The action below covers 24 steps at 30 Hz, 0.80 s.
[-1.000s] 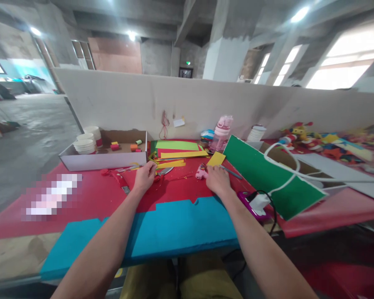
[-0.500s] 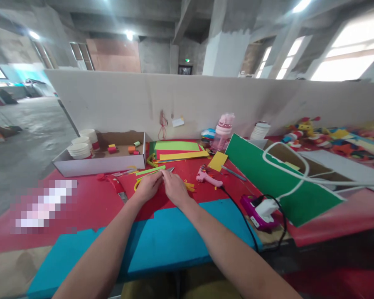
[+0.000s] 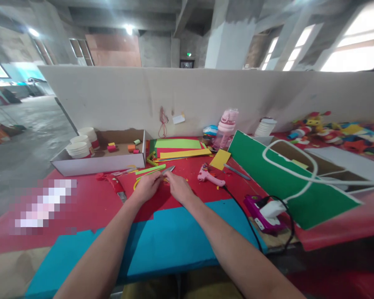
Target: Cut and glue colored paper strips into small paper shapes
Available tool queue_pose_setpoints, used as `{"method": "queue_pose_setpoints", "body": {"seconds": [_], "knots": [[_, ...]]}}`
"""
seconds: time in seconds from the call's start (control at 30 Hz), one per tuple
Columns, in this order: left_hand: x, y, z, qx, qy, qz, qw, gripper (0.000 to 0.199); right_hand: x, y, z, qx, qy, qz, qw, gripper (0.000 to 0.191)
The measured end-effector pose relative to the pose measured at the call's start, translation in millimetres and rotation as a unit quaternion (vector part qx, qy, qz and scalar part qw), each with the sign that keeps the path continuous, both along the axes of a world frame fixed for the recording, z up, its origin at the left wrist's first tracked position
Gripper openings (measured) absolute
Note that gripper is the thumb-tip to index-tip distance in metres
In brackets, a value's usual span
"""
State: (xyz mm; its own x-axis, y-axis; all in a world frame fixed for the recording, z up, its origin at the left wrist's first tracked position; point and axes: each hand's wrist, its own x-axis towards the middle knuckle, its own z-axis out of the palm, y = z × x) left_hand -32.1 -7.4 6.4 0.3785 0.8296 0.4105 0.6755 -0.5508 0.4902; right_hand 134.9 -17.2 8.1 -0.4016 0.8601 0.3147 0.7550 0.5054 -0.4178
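Metal scissors (image 3: 170, 168) just beyond left hand (image 3: 148, 185) and right hand (image 3: 181, 187), both curled close together, can't tell if clamped; pink glue gun (image 3: 212, 179) to their right

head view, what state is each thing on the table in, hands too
Left hand: fingers bent, grip unclear
Right hand: fingertips close to the left hand's, grip unclear
Scissors: partly hidden, open or shut unclear
Pink glue gun: lying on its side
Purple power strip: white plug in it
White box: open on top
White cups: stacked
Pink bottle: upright
Green board: tilted
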Motion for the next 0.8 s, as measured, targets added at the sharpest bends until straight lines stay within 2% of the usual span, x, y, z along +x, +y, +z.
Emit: {"method": "queue_pose_setpoints", "body": {"seconds": [0.17, 0.3, 0.37, 0.47, 0.53, 0.63, 0.7, 0.8], "knots": [[-7, -5, 17.8, 0.005, -0.039, 0.032, 0.999, 0.025, 7, 9, -3.0, 0.013, 0.075, 0.002, 0.997, 0.022], [-32, 1, 22.0, 0.033, -0.091, 0.169, 0.981, 0.026, 19, 19, -8.2, -0.044, 0.187, -0.005, 0.981, 0.020], [-43, 7, 18.2, 0.038, -0.055, 0.201, 0.977, 0.024, 24, 22, -10.0, -0.077, 0.222, 0.000, 0.972, 0.019], [-49, 12, 10.0, 0.021, 0.068, 0.164, 0.984, 0.019, 27, 23, -10.1, -0.103, 0.246, 0.004, 0.964, 0.021], [-46, 12, 7.0, 0.018, 0.135, 0.133, 0.982, 0.020, 29, 23, -9.6, -0.089, 0.259, 0.001, 0.962, 0.020], [-37, 6, 8.2, 0.042, 0.184, 0.134, 0.973, 0.024, 29, 27, -11.0, -0.081, 0.301, -0.004, 0.950, 0.016], [-30, 1, 9.4, 0.046, 0.199, 0.141, 0.969, 0.027, 29, 31, -13.6, -0.113, 0.358, -0.002, 0.927, 0.016], [-22, -4, 5.6, -0.004, 0.204, 0.144, 0.968, 0.034, 27, 33, -16.4, -0.177, 0.467, 0.010, 0.866, 0.023]]}}
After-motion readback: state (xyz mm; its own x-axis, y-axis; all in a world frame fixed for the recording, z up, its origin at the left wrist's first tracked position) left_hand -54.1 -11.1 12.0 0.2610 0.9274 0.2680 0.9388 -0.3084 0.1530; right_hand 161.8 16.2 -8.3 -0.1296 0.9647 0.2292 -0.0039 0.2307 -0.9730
